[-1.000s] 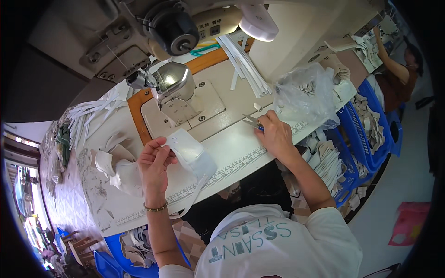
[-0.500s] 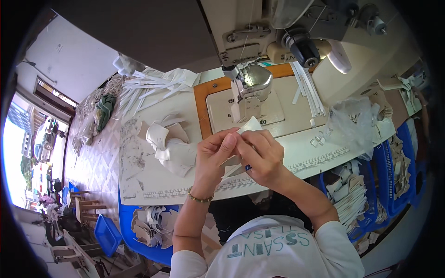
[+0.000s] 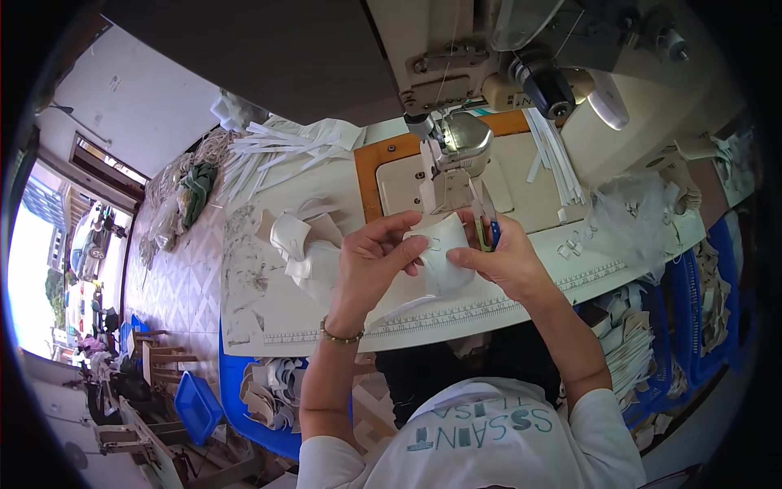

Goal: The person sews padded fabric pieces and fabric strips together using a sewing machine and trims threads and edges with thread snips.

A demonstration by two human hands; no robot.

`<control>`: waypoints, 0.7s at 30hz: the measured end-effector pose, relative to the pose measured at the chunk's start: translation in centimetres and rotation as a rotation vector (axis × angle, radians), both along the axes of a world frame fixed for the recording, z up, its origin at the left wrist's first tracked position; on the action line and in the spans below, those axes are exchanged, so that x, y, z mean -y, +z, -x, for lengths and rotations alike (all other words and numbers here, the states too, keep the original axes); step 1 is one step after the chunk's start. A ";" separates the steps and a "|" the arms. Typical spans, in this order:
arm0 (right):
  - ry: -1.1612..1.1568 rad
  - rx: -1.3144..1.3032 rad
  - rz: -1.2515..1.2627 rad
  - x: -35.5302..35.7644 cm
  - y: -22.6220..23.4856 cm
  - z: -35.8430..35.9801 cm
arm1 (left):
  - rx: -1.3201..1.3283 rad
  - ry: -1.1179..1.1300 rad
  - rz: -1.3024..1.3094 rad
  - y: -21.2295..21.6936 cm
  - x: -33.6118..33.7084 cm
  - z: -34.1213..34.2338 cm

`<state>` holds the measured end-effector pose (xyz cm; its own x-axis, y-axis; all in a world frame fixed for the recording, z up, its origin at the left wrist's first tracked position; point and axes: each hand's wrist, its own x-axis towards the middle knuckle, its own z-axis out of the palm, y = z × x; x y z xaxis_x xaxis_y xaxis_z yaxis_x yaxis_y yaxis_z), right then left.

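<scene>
Above the table (image 3: pixel 281 318), near the middle of its front edge, the left hand (image 3: pixel 376 259) and right hand (image 3: pixel 511 259) were partly closed and pinched the white piece (image 3: pixel 444 259); the right also held small scissors (image 3: pixel 481 231).

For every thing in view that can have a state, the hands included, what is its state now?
Left hand: pinching the white piece
Right hand: holding the snips, thumb on the piece
White piece: curved, held between both hands
Snips: blades upward in the picture; open or closed, unclear
Clear bag: crumpled
Larger blue tub, lower left: holding cut pieces
</scene>
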<state>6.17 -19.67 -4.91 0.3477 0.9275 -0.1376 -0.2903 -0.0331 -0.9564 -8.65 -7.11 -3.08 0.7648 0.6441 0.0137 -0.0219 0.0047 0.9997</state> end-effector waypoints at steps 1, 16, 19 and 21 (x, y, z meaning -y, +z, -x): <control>-0.033 0.022 -0.035 -0.1 0.0 0.1 | -0.005 0.003 0.002 0.2 -0.1 0.0; -0.053 0.203 -0.063 -0.8 0.5 1.1 | -0.287 -0.073 -0.104 2.2 -1.0 -0.1; -0.082 0.113 -0.085 -1.0 -0.5 1.4 | -0.344 -0.108 -0.093 2.1 -1.0 -0.3; -0.089 0.021 -0.123 -0.9 -0.6 1.5 | -0.289 -0.111 -0.030 1.5 -1.0 -0.2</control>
<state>4.65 -18.78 -5.56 0.4313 0.9021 -0.0162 -0.2665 0.1102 -0.9575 -8.44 -6.14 -1.55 0.8054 0.5592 -0.1967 0.2622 -0.0383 0.9643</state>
